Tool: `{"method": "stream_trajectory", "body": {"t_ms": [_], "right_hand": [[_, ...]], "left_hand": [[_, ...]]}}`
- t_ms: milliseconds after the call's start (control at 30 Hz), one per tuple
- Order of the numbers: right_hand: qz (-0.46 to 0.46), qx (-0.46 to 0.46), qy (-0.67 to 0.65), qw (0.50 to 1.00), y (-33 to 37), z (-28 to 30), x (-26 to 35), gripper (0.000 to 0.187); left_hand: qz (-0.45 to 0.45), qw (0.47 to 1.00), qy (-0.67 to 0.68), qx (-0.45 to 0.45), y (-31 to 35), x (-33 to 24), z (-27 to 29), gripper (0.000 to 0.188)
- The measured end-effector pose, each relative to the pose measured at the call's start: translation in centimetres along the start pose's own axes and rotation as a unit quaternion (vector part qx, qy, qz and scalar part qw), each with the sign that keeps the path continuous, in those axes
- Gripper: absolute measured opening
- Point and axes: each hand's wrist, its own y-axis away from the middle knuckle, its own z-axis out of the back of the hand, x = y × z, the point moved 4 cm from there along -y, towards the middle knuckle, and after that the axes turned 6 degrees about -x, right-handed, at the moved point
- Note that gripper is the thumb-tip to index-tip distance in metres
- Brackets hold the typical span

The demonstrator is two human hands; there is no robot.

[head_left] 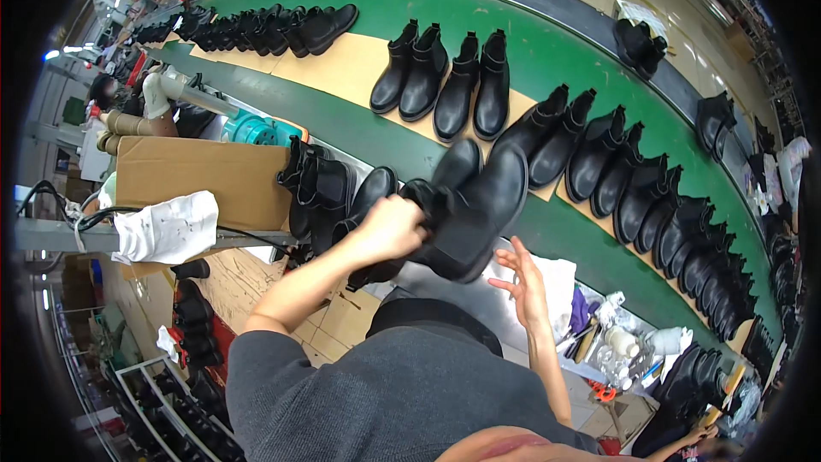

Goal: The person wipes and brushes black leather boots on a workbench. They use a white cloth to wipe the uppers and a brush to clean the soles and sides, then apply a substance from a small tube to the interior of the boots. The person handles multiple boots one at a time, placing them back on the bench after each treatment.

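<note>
My left hand (392, 228) is closed at the shaft end of a black ankle boot (489, 210), which is held up in front of me, tilted, its toe pointing away. Just behind it, the rounded toe of a second black boot (457, 162) shows; its upper part is hidden, so I cannot tell if the same hand grips it. My right hand (523, 284), fingers spread, is beside the heel of the held boot and holds nothing. Several more black boots (329, 184) stand left of my left hand, partly covered by it.
Along the green conveyor belt (547, 38), rows of black boots (607, 154) stand on tan card sheets (321, 68). A cardboard box (201, 173) and white cloth (171, 227) are at left. Bottles (623, 344) and orange-handled scissors (604, 392) lie to the right.
</note>
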Motion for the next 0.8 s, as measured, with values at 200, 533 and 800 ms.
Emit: {"method": "stream_trajectory", "body": {"t_ms": [200, 533, 800], "right_hand": [[0.029, -0.135, 0.116, 0.984, -4.0, 3.0, 1.2, 0.052], [-0.024, -0.179, 0.306, 0.935, -7.9, 3.2, -1.4, 0.041], [-0.102, -0.162, 0.368, 0.91, -9.5, 2.4, -3.2, 0.04]], "left_hand": [[0.105, 0.948, -0.112, -0.277, -8.4, 10.0, 17.9, 0.027], [0.167, 0.933, -0.203, -0.248, -35.7, 38.7, 20.7, 0.038], [0.145, 0.869, -0.285, -0.379, -40.4, 36.7, 14.2, 0.026]]}}
